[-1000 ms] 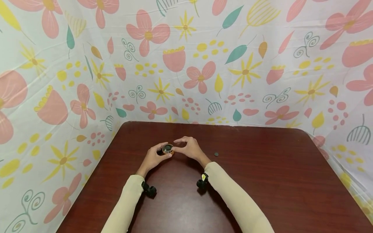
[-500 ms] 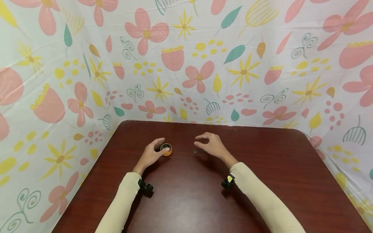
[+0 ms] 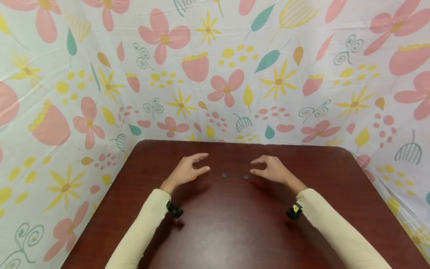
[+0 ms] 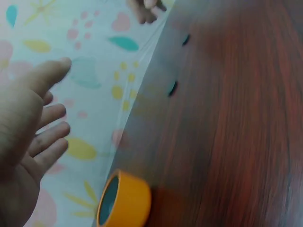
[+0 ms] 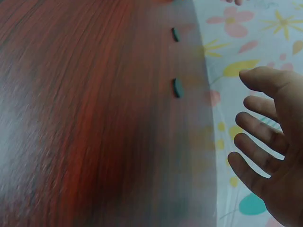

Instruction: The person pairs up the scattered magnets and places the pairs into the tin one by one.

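Note:
A short orange cylinder [image 4: 130, 201] with a dark hollow stands on the table; in the head view my left hand [image 3: 186, 170] covers most of it. That hand hovers with thumb and fingers spread, holding nothing. To its right lie two small dark discs, a nearer one [image 3: 224, 175] and a farther one [image 3: 246, 177], flat on the wood and a little apart. My right hand [image 3: 272, 170] is just right of the farther disc, fingers loosely bent and nothing between them. The right wrist view shows its fingers [image 5: 259, 130] spread.
The dark red-brown wooden table [image 3: 218, 224] reflects light near its front. Behind and left of it hangs a white cloth [image 3: 201, 93] printed with flowers and leaves. A black wrist camera sits on the left wrist [image 3: 174, 210], another on the right [image 3: 294, 211].
My right hand has left the orange cylinder and moved right; a second disc now lies on the table between cylinder and first disc. My left hand has let go of the cylinder and shifted right over it.

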A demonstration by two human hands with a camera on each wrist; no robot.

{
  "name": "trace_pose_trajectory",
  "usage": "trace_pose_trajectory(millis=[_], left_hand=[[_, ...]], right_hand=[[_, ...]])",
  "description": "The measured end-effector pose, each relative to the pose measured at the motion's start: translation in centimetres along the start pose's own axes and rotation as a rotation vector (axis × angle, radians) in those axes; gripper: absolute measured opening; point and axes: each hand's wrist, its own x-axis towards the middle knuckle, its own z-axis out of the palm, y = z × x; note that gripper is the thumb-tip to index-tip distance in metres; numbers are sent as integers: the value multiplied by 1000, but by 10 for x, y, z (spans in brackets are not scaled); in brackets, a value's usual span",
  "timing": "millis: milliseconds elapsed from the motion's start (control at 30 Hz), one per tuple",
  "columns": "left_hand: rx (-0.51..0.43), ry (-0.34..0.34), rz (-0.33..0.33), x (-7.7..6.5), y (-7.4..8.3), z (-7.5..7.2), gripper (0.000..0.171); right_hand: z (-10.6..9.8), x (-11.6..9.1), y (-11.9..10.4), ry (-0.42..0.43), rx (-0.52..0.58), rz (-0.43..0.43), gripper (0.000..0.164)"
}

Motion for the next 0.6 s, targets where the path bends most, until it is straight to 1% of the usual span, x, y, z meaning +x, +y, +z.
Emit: trace_pose_trajectory(millis=[167, 233, 300, 400, 500, 600], left_hand=[[76, -85, 43, 10, 7, 28, 55], [101, -113, 53, 12, 7, 40, 54], [104, -128, 53, 13, 6, 50, 53], [93, -121, 38, 15, 3, 62, 51], [78, -102, 3, 16, -1, 70, 47], [69, -86, -30, 17, -8, 77, 44]], right_hand=[[8, -4, 12, -2, -20, -20, 37], [14, -4, 15, -5, -28, -37, 36], [20, -5, 17, -6, -22, -40, 35], [28, -7, 18, -7, 15, -16, 33], [35, -10, 17, -4, 60, 16, 32], [41, -11, 16, 16, 58, 25, 29]])
